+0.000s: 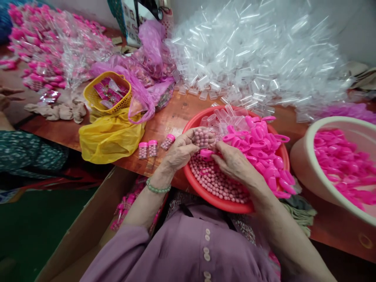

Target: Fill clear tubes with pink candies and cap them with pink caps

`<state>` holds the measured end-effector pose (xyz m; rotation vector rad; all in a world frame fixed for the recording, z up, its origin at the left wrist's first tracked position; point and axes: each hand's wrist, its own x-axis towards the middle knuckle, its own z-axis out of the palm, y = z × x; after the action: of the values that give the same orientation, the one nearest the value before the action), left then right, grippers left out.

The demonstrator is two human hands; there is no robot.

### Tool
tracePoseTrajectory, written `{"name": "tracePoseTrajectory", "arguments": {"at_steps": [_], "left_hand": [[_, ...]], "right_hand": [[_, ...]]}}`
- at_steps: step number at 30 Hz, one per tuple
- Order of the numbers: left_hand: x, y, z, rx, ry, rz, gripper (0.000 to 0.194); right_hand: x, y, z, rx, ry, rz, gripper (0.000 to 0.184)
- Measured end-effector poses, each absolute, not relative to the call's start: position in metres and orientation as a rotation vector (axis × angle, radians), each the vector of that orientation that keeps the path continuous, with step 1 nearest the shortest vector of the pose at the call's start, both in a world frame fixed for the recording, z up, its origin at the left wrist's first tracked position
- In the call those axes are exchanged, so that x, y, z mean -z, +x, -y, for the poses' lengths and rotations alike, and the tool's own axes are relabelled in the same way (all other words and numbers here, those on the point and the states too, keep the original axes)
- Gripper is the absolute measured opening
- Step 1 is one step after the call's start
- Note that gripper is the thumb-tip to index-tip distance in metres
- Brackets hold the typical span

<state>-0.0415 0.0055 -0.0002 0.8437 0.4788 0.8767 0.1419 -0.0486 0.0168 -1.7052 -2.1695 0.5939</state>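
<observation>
My left hand (182, 150) is closed around a clear plastic tube (202, 138) filled with pink beads, above a red basin (190, 178). Beside it, the fingers of my right hand (233, 158) pinch a bright pink cap (206, 153), just under the tube. Loose pink beads (217, 184) cover the near part of the basin. Pink caps (258, 141) are heaped on its right side, and clear tubes (221, 117) lie at its back. Left of my left hand, several filled tubes with pink lids (152, 148) stand or lie on the table.
A huge heap of clear tubes (252, 55) covers the back. A white tub (302, 156) of pink pieces stands right. Left are a yellow basket (91, 100), a yellow bag (110, 137) and packed pink items (44, 47). Another person's hand (6, 98) shows far left.
</observation>
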Motion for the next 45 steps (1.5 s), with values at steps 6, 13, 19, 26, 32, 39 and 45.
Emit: {"name": "tracePoseTrajectory", "arguments": {"at_steps": [6, 13, 19, 26, 32, 39, 45], "left_hand": [[0.002, -0.044, -0.011, -0.916, 0.818, -0.462, 0.053], [0.002, -0.036, -0.008, -0.974, 0.864, -0.552, 0.046], [0.003, -0.029, -0.009, -1.011, 0.850, -0.644, 0.056], [0.002, -0.031, -0.009, -0.984, 0.875, -0.544, 0.053], [0.001, -0.029, -0.005, -1.018, 0.900, -0.529, 0.042], [0.002, -0.030, -0.007, -0.963, 0.863, -0.513, 0.047], [0.002, -0.036, -0.006, -0.706, 0.955, -0.433, 0.049]], "right_hand": [[-0.025, 0.155, 0.049, -0.856, -1.610, 1.749, 0.018], [-0.025, 0.156, 0.049, -0.653, -1.492, 1.683, 0.018], [-0.030, 0.151, 0.058, -0.522, -1.353, 1.899, 0.014], [-0.021, 0.147, 0.047, -1.061, -1.221, 1.283, 0.043], [-0.018, 0.126, 0.044, -1.046, -1.296, 1.127, 0.034], [-0.010, 0.116, 0.050, -0.966, -1.233, 1.227, 0.035], [-0.021, 0.145, 0.042, -0.828, -1.250, 1.219, 0.029]]}}
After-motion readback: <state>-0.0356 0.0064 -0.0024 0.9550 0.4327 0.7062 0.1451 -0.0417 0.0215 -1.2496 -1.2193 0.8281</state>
